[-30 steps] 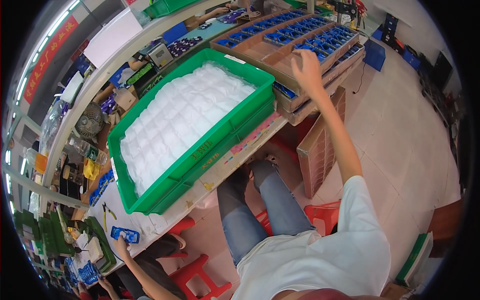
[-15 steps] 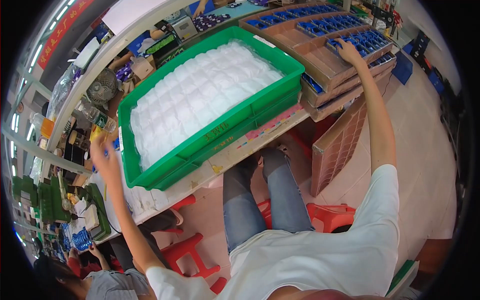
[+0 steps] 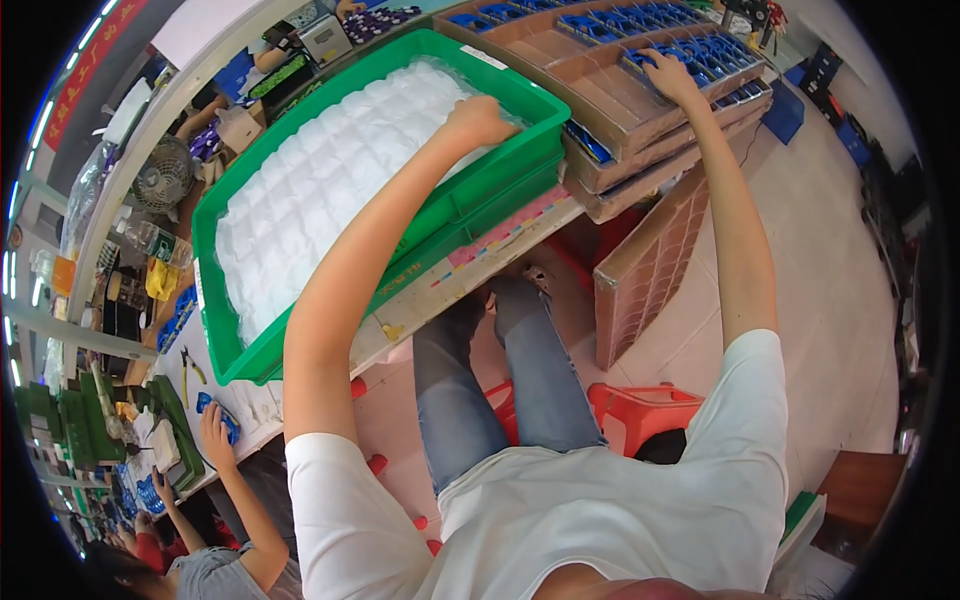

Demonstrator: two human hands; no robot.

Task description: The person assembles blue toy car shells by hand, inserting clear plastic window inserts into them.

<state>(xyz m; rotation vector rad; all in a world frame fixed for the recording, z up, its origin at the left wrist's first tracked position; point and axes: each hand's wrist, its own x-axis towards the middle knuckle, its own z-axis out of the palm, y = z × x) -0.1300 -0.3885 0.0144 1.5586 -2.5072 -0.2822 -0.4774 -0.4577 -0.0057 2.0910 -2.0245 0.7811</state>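
My left hand [image 3: 482, 122] is over the right end of a green plastic crate [image 3: 232, 362], at the rows of white soft packets [image 3: 320, 190] inside it. Its fingers are curled and mostly hidden, so what they grip does not show. My right hand [image 3: 668, 78] is at the top cardboard tray [image 3: 610, 112] of a stack to the right. There its bent fingers close on a blue part [image 3: 637, 64] at the near left end of a row. More blue parts [image 3: 712, 58] lie in the tray's compartments.
A co-worker's hand [image 3: 215, 430] touches a blue object [image 3: 228, 424] on the table at left, near pliers [image 3: 192, 367]. A divided cardboard tray [image 3: 650, 275] leans below the stack. Red stools [image 3: 645, 408] stand by my legs. A fan [image 3: 163, 178] is beyond the crate.
My left hand has swung from beside the crate's left end to the packets at its right end. My right hand stays at the blue parts. A co-worker's hand has come onto the table.
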